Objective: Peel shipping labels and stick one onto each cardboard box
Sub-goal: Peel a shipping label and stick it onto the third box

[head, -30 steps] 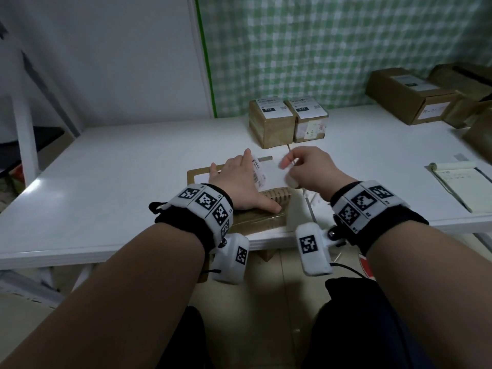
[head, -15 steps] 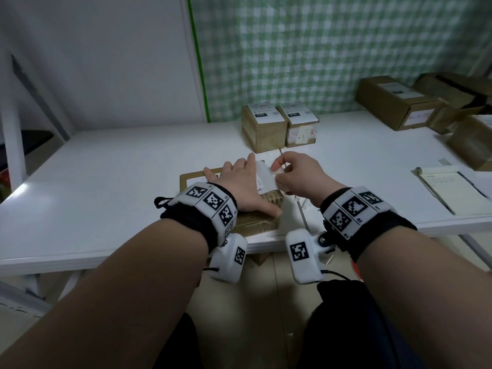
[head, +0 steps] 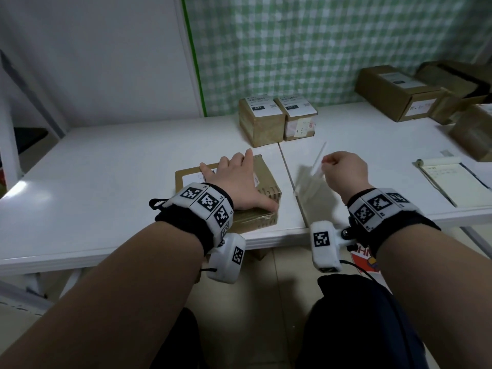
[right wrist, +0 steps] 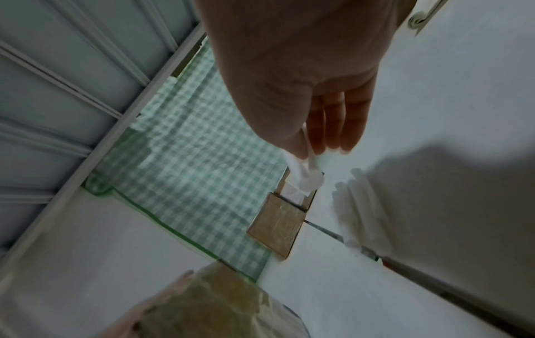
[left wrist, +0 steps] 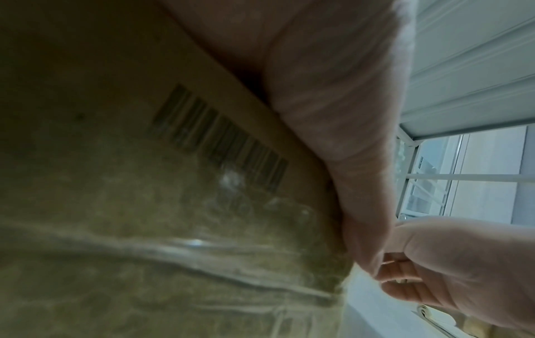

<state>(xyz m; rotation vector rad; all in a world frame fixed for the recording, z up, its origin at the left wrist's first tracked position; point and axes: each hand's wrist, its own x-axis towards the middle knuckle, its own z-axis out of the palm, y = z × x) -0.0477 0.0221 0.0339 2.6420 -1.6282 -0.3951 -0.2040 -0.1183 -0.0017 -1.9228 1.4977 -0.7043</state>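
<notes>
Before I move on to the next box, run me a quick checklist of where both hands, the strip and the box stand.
1. Left hand lies flat on the front cardboard box: ok.
2. Right hand pinches a white strip, lifted clear of the box: ok.
3. Label stuck on the front box: cannot tell, the hand covers most of the top.
4. Whether the strip is backing or label: cannot tell, blurred.
5. Two small boxes behind carry labels on top: ok.
6. Bare table to set the box aside: ok.
</notes>
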